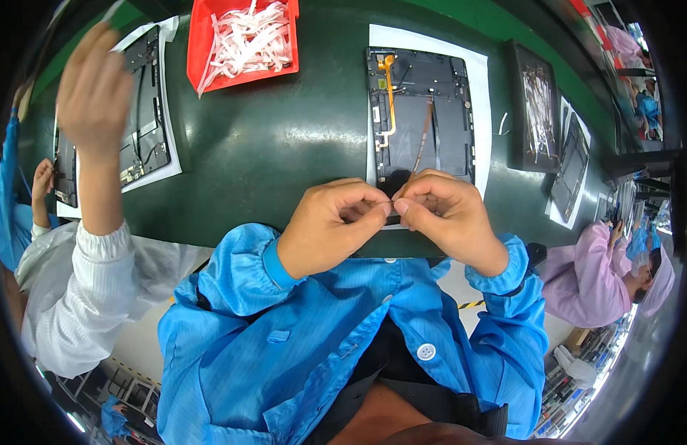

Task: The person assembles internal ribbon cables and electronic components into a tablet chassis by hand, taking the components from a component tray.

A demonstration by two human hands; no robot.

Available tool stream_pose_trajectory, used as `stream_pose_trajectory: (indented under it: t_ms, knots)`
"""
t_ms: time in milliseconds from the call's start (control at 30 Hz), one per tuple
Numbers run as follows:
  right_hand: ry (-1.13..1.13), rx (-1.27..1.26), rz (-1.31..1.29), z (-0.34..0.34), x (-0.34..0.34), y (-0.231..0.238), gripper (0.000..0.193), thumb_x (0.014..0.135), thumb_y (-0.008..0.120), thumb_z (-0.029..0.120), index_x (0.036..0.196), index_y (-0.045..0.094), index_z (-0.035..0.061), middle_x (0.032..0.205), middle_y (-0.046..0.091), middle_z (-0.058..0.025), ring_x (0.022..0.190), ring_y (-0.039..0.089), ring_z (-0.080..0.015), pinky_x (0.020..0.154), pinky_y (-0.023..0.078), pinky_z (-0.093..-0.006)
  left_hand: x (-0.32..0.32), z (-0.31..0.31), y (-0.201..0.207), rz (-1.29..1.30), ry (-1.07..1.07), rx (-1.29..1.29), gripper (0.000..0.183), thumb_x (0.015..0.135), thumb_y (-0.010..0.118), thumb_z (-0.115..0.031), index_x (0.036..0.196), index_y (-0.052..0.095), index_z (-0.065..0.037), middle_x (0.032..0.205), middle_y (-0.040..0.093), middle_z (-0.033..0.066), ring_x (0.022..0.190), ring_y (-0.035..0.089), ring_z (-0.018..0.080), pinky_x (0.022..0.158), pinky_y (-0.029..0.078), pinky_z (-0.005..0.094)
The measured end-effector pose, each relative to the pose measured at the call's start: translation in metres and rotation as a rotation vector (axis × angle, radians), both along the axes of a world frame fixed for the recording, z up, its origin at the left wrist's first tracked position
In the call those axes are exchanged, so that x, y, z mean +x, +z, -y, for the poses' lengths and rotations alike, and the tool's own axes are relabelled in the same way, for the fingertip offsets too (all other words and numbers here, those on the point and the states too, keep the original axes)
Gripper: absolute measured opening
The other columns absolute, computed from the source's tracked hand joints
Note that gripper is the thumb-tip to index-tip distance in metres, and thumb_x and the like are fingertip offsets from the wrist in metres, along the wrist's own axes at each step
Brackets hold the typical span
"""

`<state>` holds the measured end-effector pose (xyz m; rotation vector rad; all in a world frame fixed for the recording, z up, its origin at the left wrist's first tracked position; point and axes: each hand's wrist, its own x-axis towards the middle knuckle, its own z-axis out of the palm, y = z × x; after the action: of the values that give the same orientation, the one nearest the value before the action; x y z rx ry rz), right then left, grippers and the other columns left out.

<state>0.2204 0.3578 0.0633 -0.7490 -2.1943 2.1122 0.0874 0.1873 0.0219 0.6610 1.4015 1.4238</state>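
A dark tablet-like device housing (454, 137) lies on a white sheet in front of me, with an orange flex cable (391, 111) along its left side. A thin brown ribbon cable (422, 137) slants from the housing's upper middle down to my right hand (451, 219), which pinches its near end between thumb and fingers. My left hand (336, 222) is also closed in a pinch, its fingertips almost meeting the right ones over the housing's near edge. A thin dark sliver shows between the two pinches; whether it belongs to the ribbon cable I cannot tell.
A red bin (282, 63) of white-pink strips stands at the far left, and a black tray (517, 133) of thin strips at the right. Further housings lie on white sheets at both sides. A co-worker's raised hand (97, 93) is at left; a person in pink (588, 274) sits right.
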Motion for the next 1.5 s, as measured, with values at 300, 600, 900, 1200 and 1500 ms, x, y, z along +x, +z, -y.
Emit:
stream_pose_trajectory:
  t_ms: [300, 600, 900, 1200, 1500]
  knots:
    - [-0.181, -0.188, 0.381, -0.012, -0.025, -0.004, 0.020, 0.102, 0.067, 0.019, 0.105, 0.070, -0.0004, 0.071, 0.064, -0.0007, 0.057, 0.062, -0.0069, 0.050, 0.048, -0.0216, -0.017, -0.002, 0.002, -1.043, -0.010, 0.240, 0.032, 0.074, 0.086, -0.008, 0.100, 0.068, -0.004, 0.109, 0.066, 0.0127, 0.099, 0.068, 0.0299, 0.084, 0.053, 0.0407]
    - [-0.206, -0.133, 0.454, -0.003, -0.034, 0.002, 0.020, 0.102, 0.066, 0.018, 0.101, 0.070, -0.0010, 0.071, 0.064, -0.0004, 0.055, 0.060, -0.0063, 0.049, 0.047, -0.0219, -0.015, -0.001, -0.008, -1.033, -0.108, 0.274, 0.035, 0.071, 0.087, -0.012, 0.098, 0.066, -0.005, 0.123, 0.063, 0.0149, 0.116, 0.061, 0.0352, 0.095, 0.050, 0.0498]
    - [-0.235, -0.049, 0.425, 0.004, -0.032, -0.001, 0.016, 0.101, 0.067, 0.015, 0.100, 0.070, -0.0011, 0.072, 0.066, -0.0007, 0.056, 0.060, -0.0059, 0.048, 0.046, -0.0219, -0.013, 0.000, -0.008, -1.064, -0.106, 0.257, 0.034, 0.072, 0.087, -0.012, 0.098, 0.067, -0.004, 0.122, 0.063, 0.0157, 0.116, 0.061, 0.0349, 0.095, 0.050, 0.0499]
    - [-0.250, -0.045, 0.406, 0.005, -0.030, -0.002, 0.016, 0.102, 0.066, 0.014, 0.100, 0.070, -0.0013, 0.073, 0.066, -0.0009, 0.056, 0.060, -0.0054, 0.049, 0.047, -0.0217, -0.013, 0.000, -0.009, -1.077, -0.110, 0.255, 0.034, 0.072, 0.086, -0.012, 0.098, 0.067, -0.003, 0.122, 0.063, 0.0156, 0.116, 0.061, 0.0344, 0.096, 0.049, 0.0497]
    - [-0.234, -0.054, 0.416, 0.005, -0.031, -0.002, 0.017, 0.102, 0.066, 0.015, 0.101, 0.070, -0.0011, 0.073, 0.065, 0.0000, 0.057, 0.060, -0.0050, 0.049, 0.047, -0.0214, -0.013, 0.000, -0.008, -1.073, -0.117, 0.257, 0.034, 0.072, 0.086, -0.013, 0.099, 0.067, -0.003, 0.121, 0.063, 0.0157, 0.116, 0.061, 0.0347, 0.097, 0.050, 0.0500]
